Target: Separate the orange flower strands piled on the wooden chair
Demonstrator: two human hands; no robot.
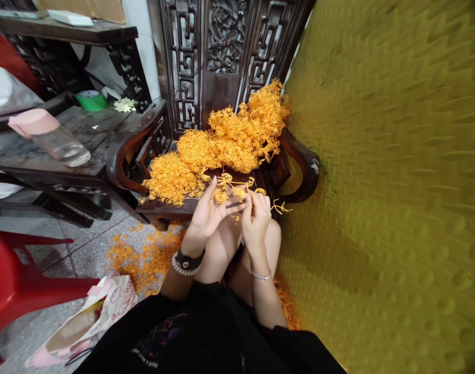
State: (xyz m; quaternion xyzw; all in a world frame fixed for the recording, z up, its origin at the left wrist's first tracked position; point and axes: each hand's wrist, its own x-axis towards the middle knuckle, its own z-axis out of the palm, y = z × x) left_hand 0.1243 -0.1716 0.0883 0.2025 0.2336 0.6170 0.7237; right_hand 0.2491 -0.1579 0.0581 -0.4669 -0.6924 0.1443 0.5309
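1. left hand (206, 213) in the head view (only view here) is opened out, fingers spread, with a curly orange strand (239, 192) against them.
2. right hand (256, 221) has thumb and fingertips pinched on the strand, which sits between both hands, above the knees (274, 244) and close to the chair (308, 176).
3. frizzy orange heaps (237, 127) cover much of the dark wooden seat, piled highest by the right armrest.
4. loose orange bits (155, 254) litter the floor (93, 239) near a paper bag (118, 293).
5. off left, a pink-lidded bottle (56, 137) and green tape roll (93, 100) share a dark side table (104, 137).
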